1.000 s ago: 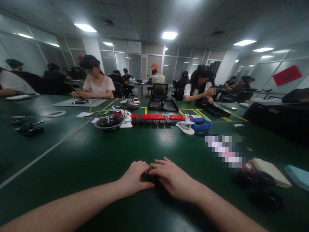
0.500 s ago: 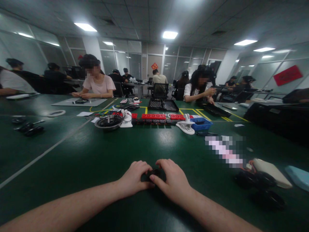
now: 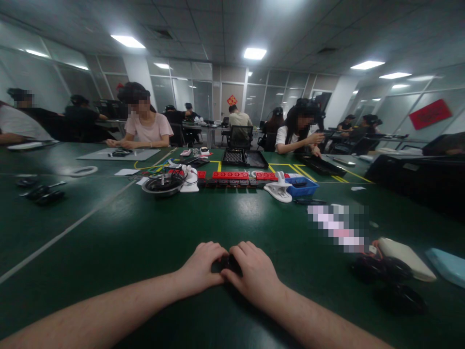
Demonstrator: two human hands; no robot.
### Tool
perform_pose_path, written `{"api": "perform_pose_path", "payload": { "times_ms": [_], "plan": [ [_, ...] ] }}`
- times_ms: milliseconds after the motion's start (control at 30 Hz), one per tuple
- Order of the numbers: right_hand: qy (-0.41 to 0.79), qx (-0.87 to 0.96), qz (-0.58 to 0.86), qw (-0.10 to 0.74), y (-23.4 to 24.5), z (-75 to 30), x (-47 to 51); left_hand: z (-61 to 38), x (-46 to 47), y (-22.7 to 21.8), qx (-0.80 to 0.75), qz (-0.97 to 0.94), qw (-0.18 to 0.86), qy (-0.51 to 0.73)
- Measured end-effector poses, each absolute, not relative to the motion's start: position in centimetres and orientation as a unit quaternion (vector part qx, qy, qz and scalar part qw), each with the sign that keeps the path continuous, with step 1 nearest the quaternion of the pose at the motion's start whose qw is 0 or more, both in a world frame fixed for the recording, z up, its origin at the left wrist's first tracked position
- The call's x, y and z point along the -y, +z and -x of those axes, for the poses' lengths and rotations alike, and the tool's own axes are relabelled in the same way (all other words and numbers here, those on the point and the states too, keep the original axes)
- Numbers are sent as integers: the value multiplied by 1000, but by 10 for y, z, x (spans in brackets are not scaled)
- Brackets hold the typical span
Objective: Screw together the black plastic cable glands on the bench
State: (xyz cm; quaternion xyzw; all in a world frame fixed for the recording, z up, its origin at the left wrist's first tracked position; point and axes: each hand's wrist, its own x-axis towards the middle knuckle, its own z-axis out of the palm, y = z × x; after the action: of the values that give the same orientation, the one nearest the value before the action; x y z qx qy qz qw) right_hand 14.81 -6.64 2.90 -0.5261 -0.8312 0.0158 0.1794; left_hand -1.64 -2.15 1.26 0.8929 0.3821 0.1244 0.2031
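Note:
Close in front of me on the green table (image 3: 174, 223), a small dark, rounded object (image 3: 228, 262) sits between my two hands. Its kind is hard to make out, since fingers cover much of it. My left hand (image 3: 202, 265) curls round its left side, with thumb and fingers closed on it. From the other side my right hand (image 3: 256, 272) grips it, fingers bent over the top and thumb low in front. Off to the right lie several glossy black rounded pieces (image 3: 398, 298).
Red power strips (image 3: 230, 175), a metal bowl of cables (image 3: 163, 186), white clip stands (image 3: 279, 189) and a blue basket (image 3: 303, 186) stand mid-table. A cream pouch (image 3: 407, 259) lies at right, black parts (image 3: 45, 194) at left. Two people work across the table.
My right hand has shifted slightly left, its fingers now bent further over the dark object. My left hand keeps nearly the same place.

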Motion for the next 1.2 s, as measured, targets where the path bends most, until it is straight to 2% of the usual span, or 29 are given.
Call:
{"api": "perform_pose_path", "payload": {
  "times_ms": [633, 1200],
  "plan": [
    [119, 875, 432, 184, 45, -155, 74, 18, 21, 7, -371, -897, 191, 143],
    [136, 887, 409, 164, 52, -159, 74, 18, 20, 6, -377, -895, 193, 138]
  ]
}}
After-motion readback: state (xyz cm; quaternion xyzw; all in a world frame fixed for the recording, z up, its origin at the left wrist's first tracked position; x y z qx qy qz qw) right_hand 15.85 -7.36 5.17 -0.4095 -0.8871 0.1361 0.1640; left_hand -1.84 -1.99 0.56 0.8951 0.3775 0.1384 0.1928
